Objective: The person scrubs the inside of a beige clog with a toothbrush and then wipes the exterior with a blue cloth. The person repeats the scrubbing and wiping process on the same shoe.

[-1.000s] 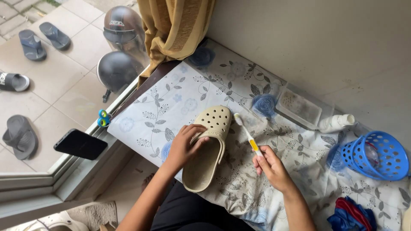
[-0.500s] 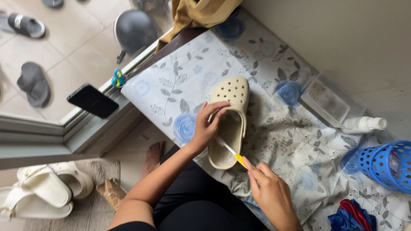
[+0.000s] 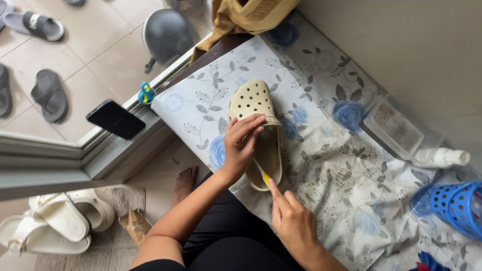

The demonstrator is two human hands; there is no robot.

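Observation:
A cream perforated clog (image 3: 254, 103) lies on a floral plastic cloth (image 3: 331, 170) that covers the table. My left hand (image 3: 242, 144) grips the clog's side at its opening and holds it down. My right hand (image 3: 292, 222) holds a small brush with a yellow handle (image 3: 264, 176). The brush head reaches inside the clog, partly hidden by my left hand.
A clear plastic tray (image 3: 394, 128) and a white bottle (image 3: 442, 157) lie at the wall. A blue perforated basket (image 3: 459, 207) stands at the right edge. A black phone (image 3: 115, 119) rests on the window sill. A dark helmet (image 3: 168, 34) and sandals (image 3: 49, 94) lie on the floor.
My right hand has brought the brush from outside the clog into its opening. My left hand stays on the clog. The camera view has shifted down and closer.

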